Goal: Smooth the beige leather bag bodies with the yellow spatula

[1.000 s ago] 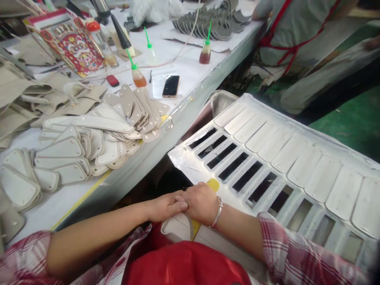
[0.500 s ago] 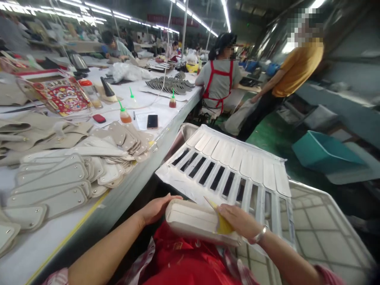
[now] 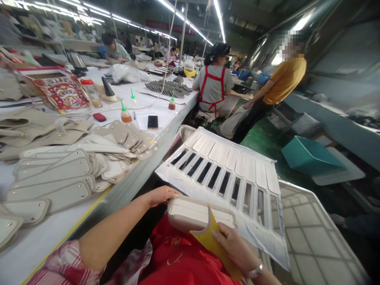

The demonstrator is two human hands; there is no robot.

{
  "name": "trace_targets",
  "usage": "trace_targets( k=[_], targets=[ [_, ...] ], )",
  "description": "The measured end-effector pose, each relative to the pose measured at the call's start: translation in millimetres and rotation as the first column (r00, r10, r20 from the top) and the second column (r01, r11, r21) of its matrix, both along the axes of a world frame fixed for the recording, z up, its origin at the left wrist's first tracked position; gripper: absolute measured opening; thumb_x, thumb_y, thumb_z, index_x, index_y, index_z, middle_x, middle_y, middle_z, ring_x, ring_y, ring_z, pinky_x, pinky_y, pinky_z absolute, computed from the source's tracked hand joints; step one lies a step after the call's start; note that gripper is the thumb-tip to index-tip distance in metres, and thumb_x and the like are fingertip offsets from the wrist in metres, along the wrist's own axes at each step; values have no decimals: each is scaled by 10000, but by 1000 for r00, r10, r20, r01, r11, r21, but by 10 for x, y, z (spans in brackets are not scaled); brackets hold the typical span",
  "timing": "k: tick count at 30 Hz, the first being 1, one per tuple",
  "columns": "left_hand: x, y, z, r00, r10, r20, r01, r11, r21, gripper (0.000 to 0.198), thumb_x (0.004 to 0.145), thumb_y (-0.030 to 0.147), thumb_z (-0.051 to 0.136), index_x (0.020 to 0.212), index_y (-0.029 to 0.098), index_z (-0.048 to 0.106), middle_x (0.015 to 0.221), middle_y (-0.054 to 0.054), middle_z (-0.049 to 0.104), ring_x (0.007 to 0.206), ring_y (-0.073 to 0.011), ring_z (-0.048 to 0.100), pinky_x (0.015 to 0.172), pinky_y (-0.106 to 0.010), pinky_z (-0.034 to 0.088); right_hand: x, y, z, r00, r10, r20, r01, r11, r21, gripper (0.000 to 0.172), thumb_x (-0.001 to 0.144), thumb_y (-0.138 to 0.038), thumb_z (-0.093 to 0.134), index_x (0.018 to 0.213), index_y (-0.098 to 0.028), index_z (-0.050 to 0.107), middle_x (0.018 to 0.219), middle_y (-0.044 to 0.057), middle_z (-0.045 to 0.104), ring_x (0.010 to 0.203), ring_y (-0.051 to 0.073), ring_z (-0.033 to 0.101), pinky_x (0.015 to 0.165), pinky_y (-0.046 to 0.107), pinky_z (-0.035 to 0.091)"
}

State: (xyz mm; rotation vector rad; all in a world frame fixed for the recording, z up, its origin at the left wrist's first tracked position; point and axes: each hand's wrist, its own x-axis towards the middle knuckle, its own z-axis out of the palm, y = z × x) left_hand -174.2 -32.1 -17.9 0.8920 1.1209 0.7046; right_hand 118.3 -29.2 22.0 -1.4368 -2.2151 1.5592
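Note:
A cream, box-shaped piece [image 3: 187, 215] with rounded corners and pale inner strips, perhaps a bag body, rests against my red apron. My left hand [image 3: 162, 195] grips its left end, its fingers partly hidden behind the edge. Between the thumb and fingers of my right hand [image 3: 233, 245] is a thin yellow sheet [image 3: 212, 235] with a curved notch, held just in front of the cream piece. Beyond both hands lies a white slotted board [image 3: 190, 188], cream rounded strips [image 3: 234, 158] lined up along its far side.
On the white table [image 3: 118, 215] at left lie stacks of cream riveted straps [image 3: 56, 168], glue bottles [image 3: 126, 114], a phone [image 3: 152, 122] and a red box [image 3: 59, 91]. A pale crate [image 3: 314, 221] stands under the board. Two people are ahead; a teal bin [image 3: 311, 156] sits right.
My right hand has drawn the yellow sheet down and toward me, away from the top of the cream piece, and turned it. My left hand stays at the left end.

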Motion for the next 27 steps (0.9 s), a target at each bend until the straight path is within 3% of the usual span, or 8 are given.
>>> trace_targets(
  k=[6, 12, 16, 19, 22, 25, 27],
  targets=[
    [-8, 65, 76, 995, -40, -95, 33, 997, -66, 346, 643, 247, 546, 947, 172, 692, 889, -52, 671, 800, -190, 564, 619, -264, 422, 9, 22, -14, 999, -12, -43, 11, 1000, -25, 296, 826, -437, 434, 740, -167, 516, 723, 6, 550, 650, 129, 458, 580, 228, 382],
    [192, 132, 73, 985, 21, -171, -31, 998, -55, 296, 599, 176, 515, 809, 119, 715, 641, -26, 640, 576, -142, 519, 534, -236, 366, -58, 38, -51, 999, -29, -39, 31, 999, 45, 314, 817, -438, 424, 727, -158, 535, 711, 18, 561, 661, 142, 469, 596, 236, 383],
    [196, 74, 82, 984, 100, -146, -102, 995, -9, 327, 629, 154, 523, 907, 146, 695, 801, -30, 677, 716, -150, 560, 604, -218, 390, -125, -22, -87, 990, -96, -103, 102, 993, 57, 328, 807, -446, 430, 720, -151, 545, 696, 25, 564, 646, 146, 469, 573, 239, 378],
    [27, -111, 88, 985, 136, -109, -139, 990, -26, 351, 721, 281, 550, 1045, 180, 641, 1072, -72, 637, 861, -184, 576, 618, -229, 428, -74, -110, -94, 985, -122, -122, 137, 983, 119, 331, 809, -445, 442, 684, -158, 549, 659, 18, 554, 618, 142, 462, 544, 235, 364],
    [-66, -362, 81, 966, 236, -108, -241, 970, -27, 463, 796, 511, 480, 1155, 231, 564, 1298, -96, 491, 771, -160, 605, 523, -207, 426, 9, -194, -69, 991, -103, -82, 121, 960, 251, 336, 817, -438, 462, 635, -167, 541, 623, 6, 527, 598, 130, 443, 528, 226, 344],
    [67, -523, 96, 965, 261, 30, -256, 960, -112, 620, 785, 640, 413, 1306, 306, 392, 1226, -112, 543, 595, -148, 623, 452, -225, 439, -1, -247, -39, 988, -128, -91, 147, 959, 243, 352, 813, -461, 472, 636, -165, 541, 602, 0, 506, 576, 121, 429, 496, 217, 334],
    [219, -536, 116, 949, 269, 163, -237, 952, -193, 710, 762, 699, 377, 1350, 306, 309, 1091, -110, 613, 605, -188, 643, 500, -291, 495, -73, -266, -35, 981, -143, -129, 164, 972, 169, 351, 805, -472, 479, 665, -161, 557, 585, -5, 500, 545, 115, 420, 468, 216, 328]
  ],
)
